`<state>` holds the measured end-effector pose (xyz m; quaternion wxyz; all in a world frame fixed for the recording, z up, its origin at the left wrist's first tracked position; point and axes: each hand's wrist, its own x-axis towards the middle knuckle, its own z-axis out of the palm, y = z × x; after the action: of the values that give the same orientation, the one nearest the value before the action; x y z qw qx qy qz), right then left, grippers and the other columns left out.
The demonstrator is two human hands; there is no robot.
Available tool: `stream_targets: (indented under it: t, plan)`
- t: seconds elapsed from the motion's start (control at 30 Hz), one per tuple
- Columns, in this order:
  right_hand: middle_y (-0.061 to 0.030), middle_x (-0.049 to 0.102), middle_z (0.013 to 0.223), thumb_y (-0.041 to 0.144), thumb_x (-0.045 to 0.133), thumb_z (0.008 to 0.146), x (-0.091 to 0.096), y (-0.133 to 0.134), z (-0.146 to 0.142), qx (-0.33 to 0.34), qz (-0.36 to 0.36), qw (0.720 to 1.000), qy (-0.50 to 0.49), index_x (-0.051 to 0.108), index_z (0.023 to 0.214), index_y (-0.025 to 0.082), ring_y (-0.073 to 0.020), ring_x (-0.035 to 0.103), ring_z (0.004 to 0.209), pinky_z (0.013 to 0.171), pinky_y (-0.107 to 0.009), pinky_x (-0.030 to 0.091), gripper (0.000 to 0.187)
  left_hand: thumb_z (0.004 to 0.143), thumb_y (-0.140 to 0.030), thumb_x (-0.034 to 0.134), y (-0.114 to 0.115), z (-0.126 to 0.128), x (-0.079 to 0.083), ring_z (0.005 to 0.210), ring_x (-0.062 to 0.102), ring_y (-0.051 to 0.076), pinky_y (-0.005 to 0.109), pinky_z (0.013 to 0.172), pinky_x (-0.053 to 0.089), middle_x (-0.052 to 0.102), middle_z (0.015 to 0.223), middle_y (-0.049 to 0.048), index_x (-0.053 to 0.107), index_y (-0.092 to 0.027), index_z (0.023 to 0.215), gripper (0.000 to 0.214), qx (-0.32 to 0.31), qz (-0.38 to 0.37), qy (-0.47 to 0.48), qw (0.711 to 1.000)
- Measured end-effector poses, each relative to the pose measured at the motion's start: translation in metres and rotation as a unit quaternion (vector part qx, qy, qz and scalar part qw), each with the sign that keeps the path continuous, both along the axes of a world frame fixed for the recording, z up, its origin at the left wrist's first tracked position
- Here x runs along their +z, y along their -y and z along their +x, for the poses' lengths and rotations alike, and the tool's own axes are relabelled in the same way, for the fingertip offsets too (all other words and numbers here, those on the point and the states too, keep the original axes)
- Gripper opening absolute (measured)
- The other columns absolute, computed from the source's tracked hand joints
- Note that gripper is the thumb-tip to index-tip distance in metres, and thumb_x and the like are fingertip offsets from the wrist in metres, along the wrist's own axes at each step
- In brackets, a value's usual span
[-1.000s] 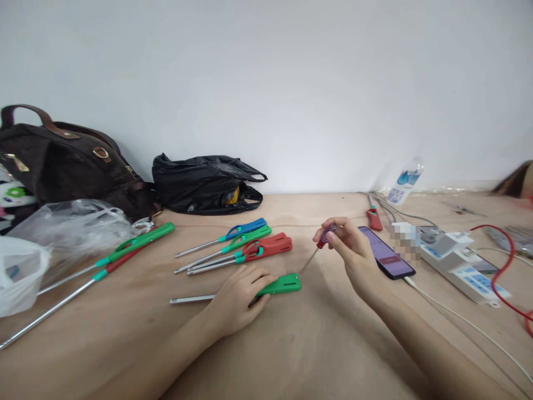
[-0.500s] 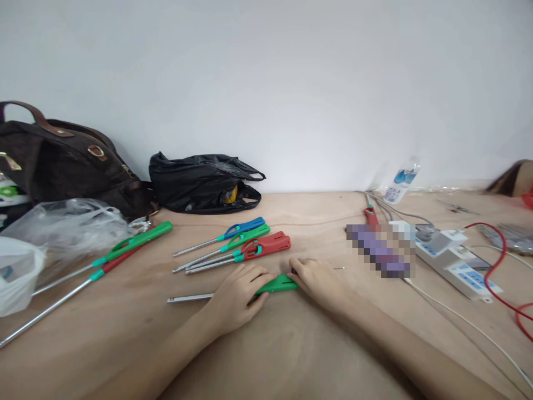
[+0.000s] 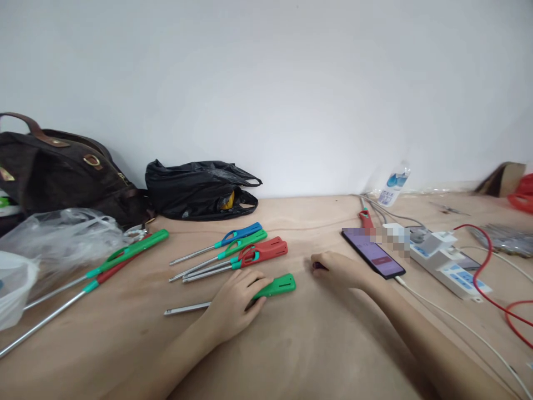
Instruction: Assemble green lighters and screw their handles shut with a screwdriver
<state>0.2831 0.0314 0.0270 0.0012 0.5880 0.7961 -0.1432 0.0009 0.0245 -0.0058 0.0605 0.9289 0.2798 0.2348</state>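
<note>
My left hand [image 3: 237,303] is closed around a green gas lighter [image 3: 283,284] lying on the table. The lighter's metal barrel points left and its handle end sticks out to the right of my fingers. To the right, my right hand [image 3: 339,269] is closed low over the table, apart from that lighter. Between its fingers shows the dark handle end of what looks like a screwdriver [image 3: 320,266]; the rest is hidden. Just beyond my left hand lie a blue lighter [image 3: 245,231], another green lighter [image 3: 252,239] and red lighters [image 3: 270,249], side by side.
More long lighters [image 3: 137,248] lie at left beside clear plastic bags [image 3: 66,236] and a dark bag [image 3: 70,178]. A black plastic bag [image 3: 195,189] rests by the wall. At right are a phone [image 3: 375,255], a power strip [image 3: 462,275], cables and a bottle [image 3: 393,186].
My right hand has moved right, off the handle end of the green lighter, with the dark-handled tool still in it. Its thin metal shaft no longer shows. My left hand stays on the lighter.
</note>
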Motion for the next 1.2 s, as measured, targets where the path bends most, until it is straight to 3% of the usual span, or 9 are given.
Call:
stream_targets:
  t: [0.33, 0.53, 0.63, 0.77, 0.83, 1.07, 1.2]
  plan:
    - [-0.0063, 0.068, 0.082, 0.018, 0.057, 0.08, -0.006, -0.003, 0.007, -0.016, 0.005, 0.999, -0.039, 0.06, 0.08, 0.018, -0.0182, 0.058, 0.069, 0.058, -0.026, 0.034, 0.003, 0.089, -0.014, 0.048, -0.001, 0.0, 0.0, 0.1, 0.059, 0.024, 0.038, 0.085, 0.048, 0.064, 0.112, 0.008, 0.059, -0.02, 0.117, 0.031, 0.004, -0.023, 0.0, 1.0]
    - [-0.0086, 0.066, 0.086, 0.027, 0.042, 0.094, -0.005, -0.01, 0.022, -0.058, 0.076, 0.993, -0.072, 0.056, 0.09, 0.018, -0.0207, 0.06, 0.078, 0.066, -0.029, 0.038, 0.017, 0.088, -0.014, 0.048, 0.0, -0.001, -0.001, 0.1, 0.06, 0.024, 0.038, 0.086, 0.049, 0.064, 0.112, 0.0079, 0.059, -0.02, 0.118, 0.032, 0.005, -0.023, 0.001, 1.0]
    - [-0.0085, 0.062, 0.09, 0.028, 0.04, 0.096, -0.006, -0.014, 0.025, -0.068, 0.17, 0.976, -0.119, 0.058, 0.09, 0.019, -0.021, 0.058, 0.081, 0.07, -0.03, 0.041, 0.021, 0.089, -0.014, 0.048, -0.001, -0.001, -0.002, 0.101, 0.06, 0.024, 0.038, 0.086, 0.048, 0.064, 0.112, 0.0078, 0.058, -0.02, 0.118, 0.032, 0.004, -0.023, 0.005, 1.0]
    - [-0.0089, 0.053, 0.093, 0.036, 0.05, 0.094, -0.005, -0.012, 0.023, -0.05, 0.377, 0.907, -0.18, 0.067, 0.09, 0.021, -0.0219, 0.053, 0.082, 0.075, -0.034, 0.044, 0.023, 0.089, -0.015, 0.048, -0.002, 0.0, -0.004, 0.102, 0.06, 0.023, 0.038, 0.087, 0.049, 0.064, 0.112, 0.0078, 0.058, -0.021, 0.118, 0.031, -0.003, -0.02, 0.015, 1.0]
    - [-0.0098, 0.051, 0.094, 0.039, 0.052, 0.093, -0.004, -0.009, 0.021, -0.042, 0.409, 0.895, -0.171, 0.07, 0.092, 0.02, -0.0226, 0.051, 0.082, 0.076, -0.035, 0.043, 0.025, 0.089, -0.015, 0.047, -0.002, 0.0, -0.003, 0.102, 0.06, 0.023, 0.038, 0.086, 0.049, 0.064, 0.112, 0.008, 0.058, -0.021, 0.118, 0.031, -0.003, -0.024, 0.012, 1.0]
    - [-0.0096, 0.062, 0.094, 0.033, 0.043, 0.098, -0.007, -0.008, 0.015, -0.007, 0.305, 0.949, -0.082, 0.068, 0.106, 0.02, -0.0208, 0.058, 0.083, 0.078, -0.031, 0.043, 0.029, 0.089, -0.015, 0.047, -0.001, 0.0, 0.0, 0.102, 0.06, 0.024, 0.039, 0.086, 0.049, 0.065, 0.113, 0.0083, 0.058, -0.021, 0.119, 0.032, 0.0, -0.033, 0.008, 0.999]
    - [-0.0122, 0.066, 0.103, 0.022, 0.042, 0.096, -0.008, -0.009, 0.009, -0.03, 0.25, 0.966, 0.06, 0.064, 0.108, 0.019, -0.0235, 0.06, 0.096, 0.081, -0.03, 0.04, 0.025, 0.089, -0.014, 0.047, -0.001, 0.0, 0.0, 0.101, 0.06, 0.024, 0.038, 0.086, 0.049, 0.065, 0.112, 0.0082, 0.059, -0.021, 0.118, 0.032, 0.003, -0.025, 0.009, 1.0]
